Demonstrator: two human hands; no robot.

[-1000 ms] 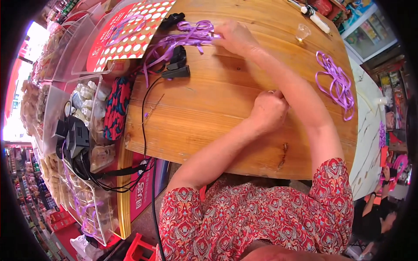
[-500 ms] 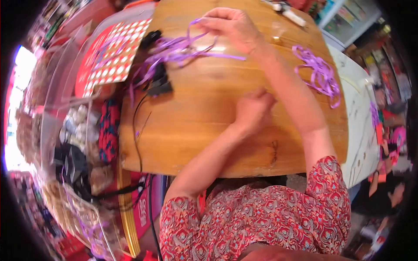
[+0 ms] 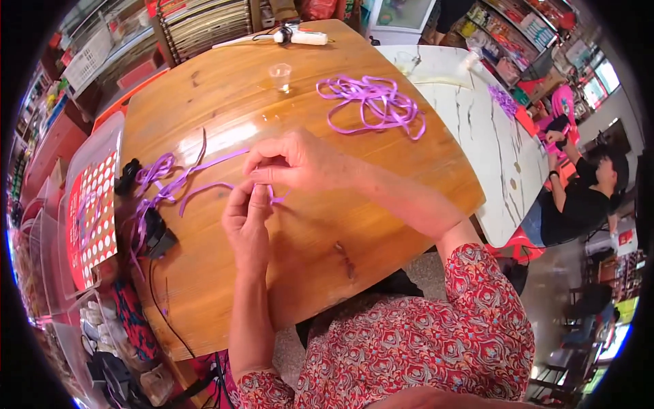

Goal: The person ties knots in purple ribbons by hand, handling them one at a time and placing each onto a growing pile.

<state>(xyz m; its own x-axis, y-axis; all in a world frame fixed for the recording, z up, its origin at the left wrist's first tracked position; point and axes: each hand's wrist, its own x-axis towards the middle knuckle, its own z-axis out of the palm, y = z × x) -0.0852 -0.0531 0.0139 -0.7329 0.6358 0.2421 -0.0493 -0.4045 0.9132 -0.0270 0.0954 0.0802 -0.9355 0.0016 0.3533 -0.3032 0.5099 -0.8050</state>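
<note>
Above the middle of a wooden table point(image 3: 381, 204), my two hands meet on a purple ribbon. My left hand point(image 3: 248, 215) pinches it between thumb and forefinger, and a short end point(image 3: 278, 198) sticks out beside the thumb. My right hand point(image 3: 300, 160) is bent over the left, its fingertips closed on the same ribbon. From my hands a purple strand point(image 3: 221, 158) runs left to a tangle of purple ribbon point(image 3: 160, 178). A black device point(image 3: 158, 235) lies next to that tangle. Farther off to the right rests a loose heap of purple ribbon point(image 3: 375, 102).
A clear cup point(image 3: 280, 76) stands beyond my hands, and a white tool point(image 3: 303, 35) lies at the far edge. A dark cord point(image 3: 163, 300) crosses the left side. Plastic bins point(image 3: 58, 238) flank the table; a marble-topped table point(image 3: 463, 102) adjoins it. Another person point(image 3: 579, 204) sits at right.
My right hand has come back from the ribbon tangle to my left hand, bringing a ribbon. The left hand has turned upward and pinches it too. The view has shifted.
</note>
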